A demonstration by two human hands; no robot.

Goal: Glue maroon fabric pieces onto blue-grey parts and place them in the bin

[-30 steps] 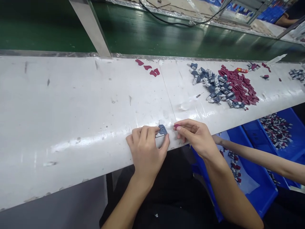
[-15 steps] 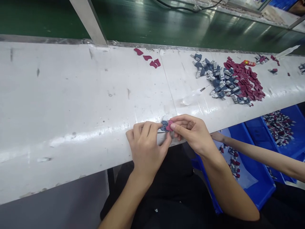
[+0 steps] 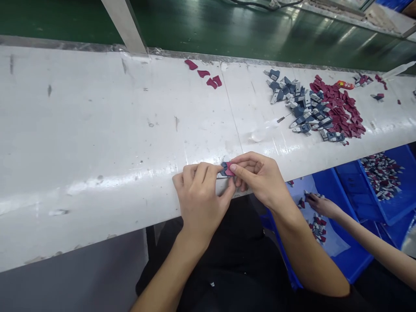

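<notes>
Near the front edge of the white table (image 3: 113,130), my left hand (image 3: 203,193) grips a small dark blue and grey part (image 3: 223,169) between thumb and fingers. My right hand (image 3: 260,175) pinches a dark red piece (image 3: 230,169), which lies against the blue part, covering its right side. A pile of blue and grey parts (image 3: 300,106) is on the table to the right, beside a heap of dark red pieces (image 3: 344,110). A few loose red pieces (image 3: 203,73) lie near the back edge.
A clear dispenser (image 3: 260,133) with a thin needle tip lies beyond my right hand. Another person's hand (image 3: 325,206) is over a blue bin (image 3: 354,260) holding parts on a white sheet. A second blue bin (image 3: 403,201) is full of parts. A metal post (image 3: 125,26) stands behind.
The red piece now sits further left over the blue part. The other person's hand has come into fuller view over the bin, with a part at its fingertips. The view has shifted slightly.
</notes>
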